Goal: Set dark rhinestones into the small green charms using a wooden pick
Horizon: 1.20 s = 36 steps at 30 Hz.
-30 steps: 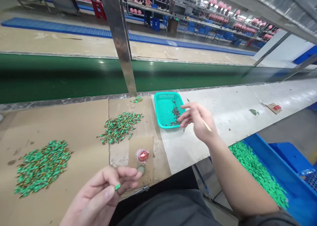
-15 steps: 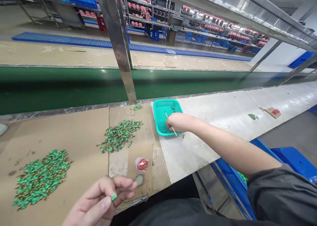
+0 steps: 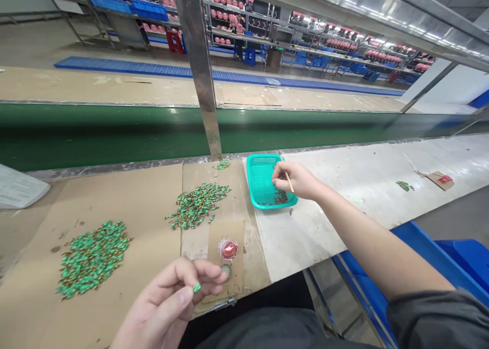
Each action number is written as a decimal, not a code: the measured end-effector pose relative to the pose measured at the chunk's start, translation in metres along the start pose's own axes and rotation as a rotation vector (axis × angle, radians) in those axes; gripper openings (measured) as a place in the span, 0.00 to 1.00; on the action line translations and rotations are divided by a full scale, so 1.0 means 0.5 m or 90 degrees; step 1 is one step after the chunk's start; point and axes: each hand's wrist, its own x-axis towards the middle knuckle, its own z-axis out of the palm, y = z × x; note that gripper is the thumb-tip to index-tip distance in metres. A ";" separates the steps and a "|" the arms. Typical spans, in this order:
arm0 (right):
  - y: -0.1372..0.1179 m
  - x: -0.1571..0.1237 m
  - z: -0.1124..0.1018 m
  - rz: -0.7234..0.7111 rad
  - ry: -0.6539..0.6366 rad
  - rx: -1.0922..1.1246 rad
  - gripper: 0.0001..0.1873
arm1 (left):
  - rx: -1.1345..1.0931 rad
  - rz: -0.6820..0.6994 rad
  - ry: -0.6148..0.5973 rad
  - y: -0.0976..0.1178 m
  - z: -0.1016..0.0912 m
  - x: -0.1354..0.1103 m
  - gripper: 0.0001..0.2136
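My left hand [image 3: 171, 303] is low in front of me, its thumb and fingers pinched on one small green piece [image 3: 196, 288]. My right hand [image 3: 296, 180] reaches over the teal basket [image 3: 259, 171], fingers closed on a thin wooden stick [image 3: 288, 181], touching the dark small parts [image 3: 280, 198] inside it. A red round cap [image 3: 229, 248] and a greyish one below it lie on the cardboard just beyond my left hand.
Two heaps of green-and-gold pieces lie on the cardboard, one [image 3: 91, 257] at left and one [image 3: 199, 204] mid-table. A steel post [image 3: 202, 74] rises behind them, with a green conveyor belt [image 3: 95, 132] beyond. A blue bin [image 3: 451, 260] stands at lower right.
My right hand, after dipping into the basket, now sits at its right side with the stick upright. The left hand keeps its pinch. The view has shifted to the left.
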 end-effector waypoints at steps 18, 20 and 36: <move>-0.261 -0.256 0.161 -0.105 0.100 0.574 0.08 | 0.007 0.013 -0.183 0.027 0.094 -0.036 0.14; -0.264 -0.258 0.164 -0.102 0.104 0.572 0.08 | -0.002 0.007 -0.182 0.025 0.096 -0.038 0.14; -0.274 -0.252 0.170 -0.203 0.165 0.455 0.09 | 0.023 -0.010 -0.147 0.033 0.100 -0.050 0.17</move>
